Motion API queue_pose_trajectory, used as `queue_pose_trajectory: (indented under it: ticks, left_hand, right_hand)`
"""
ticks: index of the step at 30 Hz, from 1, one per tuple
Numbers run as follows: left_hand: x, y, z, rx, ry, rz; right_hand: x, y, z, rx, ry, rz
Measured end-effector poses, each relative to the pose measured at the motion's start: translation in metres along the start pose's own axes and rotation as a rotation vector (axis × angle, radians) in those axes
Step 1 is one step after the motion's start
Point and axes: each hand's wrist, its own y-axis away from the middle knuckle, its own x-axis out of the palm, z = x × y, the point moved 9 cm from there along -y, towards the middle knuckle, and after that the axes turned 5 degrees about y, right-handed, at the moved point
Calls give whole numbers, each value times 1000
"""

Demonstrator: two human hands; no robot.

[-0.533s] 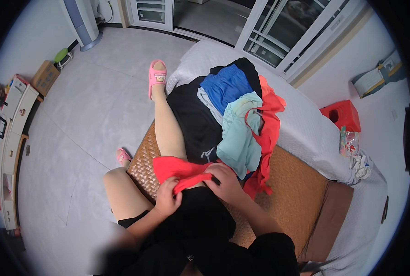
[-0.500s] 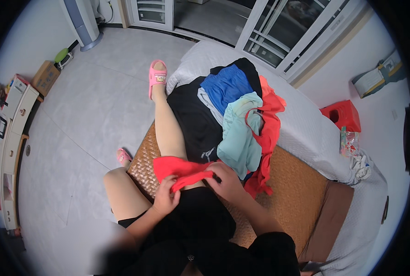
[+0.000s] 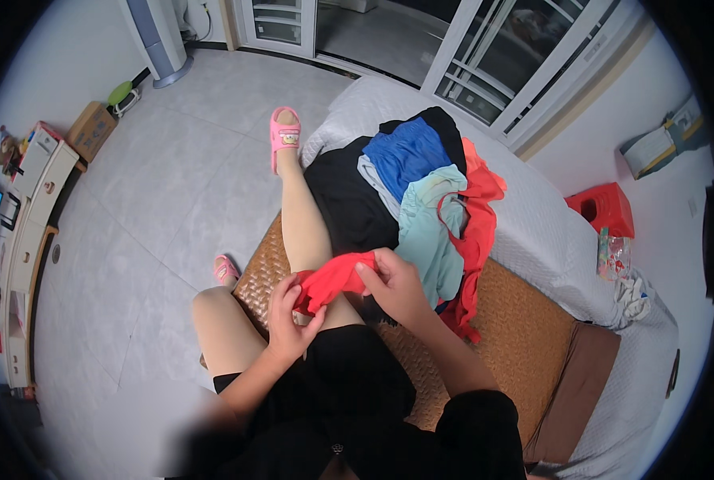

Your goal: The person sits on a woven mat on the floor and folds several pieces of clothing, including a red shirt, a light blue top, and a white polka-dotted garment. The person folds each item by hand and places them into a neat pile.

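Note:
A small red cloth garment (image 3: 333, 278) is bunched between my two hands above my lap; its exact kind does not show. My left hand (image 3: 290, 318) grips its lower left end, fingers curled round the fabric. At its upper right end my right hand (image 3: 393, 286) pinches it between thumb and fingers. Just beyond my right hand lies a heap of clothes: a mint-green garment (image 3: 431, 232), a blue one (image 3: 409, 154), a black one (image 3: 349, 192) and a larger red one (image 3: 479, 208) hanging along the right side.
The heap rests across a woven brown mat (image 3: 525, 320) and a white quilted cover (image 3: 533, 232). A red plastic stool (image 3: 609, 210) stands at the right wall. Left, past the grey floor (image 3: 141, 208), are a long cabinet (image 3: 41, 208) and a cardboard box (image 3: 93, 130).
The red garment has gone from spread out and hanging to a tighter bunch. My right hand has risen slightly, and the whole view has shifted a little.

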Motion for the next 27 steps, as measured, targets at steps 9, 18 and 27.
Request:
queue_pose_trajectory:
  ticks: [9, 18, 27]
  left_hand:
    - [-37, -3, 11, -150, 129, -9]
    - [-62, -24, 33, -726, 900, 134]
    - [-64, -48, 9, -87, 143, 480]
  right_hand:
    - [16, -9, 51, -135, 31, 25]
    - [23, -15, 54, 64, -244, 257]
    - [23, 4, 49, -432, 217, 268]
